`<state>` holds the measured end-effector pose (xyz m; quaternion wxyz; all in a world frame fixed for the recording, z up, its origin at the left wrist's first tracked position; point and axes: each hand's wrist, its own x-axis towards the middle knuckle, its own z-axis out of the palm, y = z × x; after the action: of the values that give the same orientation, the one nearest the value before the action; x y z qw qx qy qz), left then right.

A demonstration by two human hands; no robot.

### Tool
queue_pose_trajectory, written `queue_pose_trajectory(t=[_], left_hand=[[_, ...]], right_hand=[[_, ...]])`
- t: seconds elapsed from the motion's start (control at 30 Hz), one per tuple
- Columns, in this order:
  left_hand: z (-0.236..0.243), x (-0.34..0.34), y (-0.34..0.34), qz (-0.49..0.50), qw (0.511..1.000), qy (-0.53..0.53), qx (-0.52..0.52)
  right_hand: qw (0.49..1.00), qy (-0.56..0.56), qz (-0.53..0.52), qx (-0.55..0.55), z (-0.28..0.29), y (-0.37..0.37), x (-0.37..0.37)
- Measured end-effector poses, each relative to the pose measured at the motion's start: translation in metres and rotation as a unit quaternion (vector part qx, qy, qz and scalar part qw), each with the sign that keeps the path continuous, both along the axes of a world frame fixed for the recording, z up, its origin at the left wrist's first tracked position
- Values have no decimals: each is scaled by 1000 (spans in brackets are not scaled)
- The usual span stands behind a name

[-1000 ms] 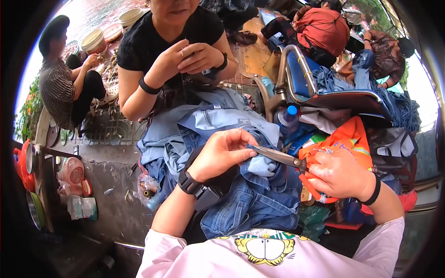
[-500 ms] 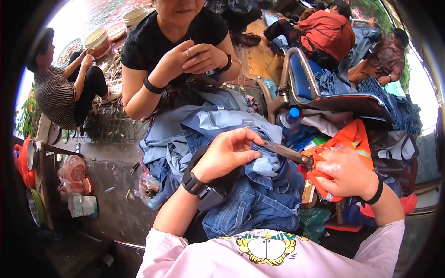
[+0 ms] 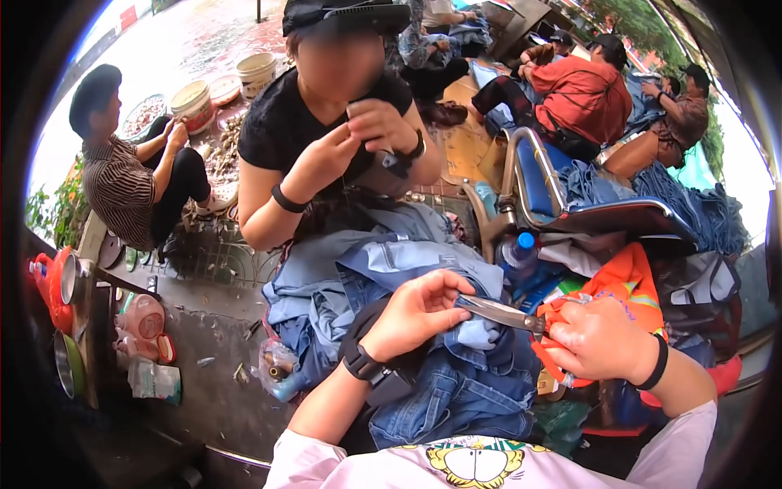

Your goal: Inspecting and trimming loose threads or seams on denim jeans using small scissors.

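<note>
- Gripping orange-handled metal scissors [image 3: 507, 314], the right hand [image 3: 601, 338] clamps its fingers around the handles.
- Left hand [image 3: 411, 318] at the blade tips, fingers bent; cannot tell whether they pinch anything.
- Blue denim garments [image 3: 460, 399] piled beneath the scissors.
- Blue-capped plastic bottle [image 3: 518, 251] beyond.

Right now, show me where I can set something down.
The dark ground between the pink container and the denim pile is mostly bare, bar a few scraps. Around the scissors it is crowded: the pile, a blue-capped bottle and orange cloth.
</note>
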<state>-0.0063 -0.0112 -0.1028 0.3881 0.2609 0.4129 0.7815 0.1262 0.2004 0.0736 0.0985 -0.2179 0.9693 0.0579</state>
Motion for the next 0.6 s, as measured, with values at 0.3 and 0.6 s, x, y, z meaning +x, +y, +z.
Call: queue_pose_trajectory(t=[0.3,0.6], left_hand=[[-6,0,0,6,999,-13,35],[-7,3,0,-3,999,-23,41]], right_hand=[[999,12,-20,-25,-8,3,3],[1000,-17,-1,-22,-8,3,3]])
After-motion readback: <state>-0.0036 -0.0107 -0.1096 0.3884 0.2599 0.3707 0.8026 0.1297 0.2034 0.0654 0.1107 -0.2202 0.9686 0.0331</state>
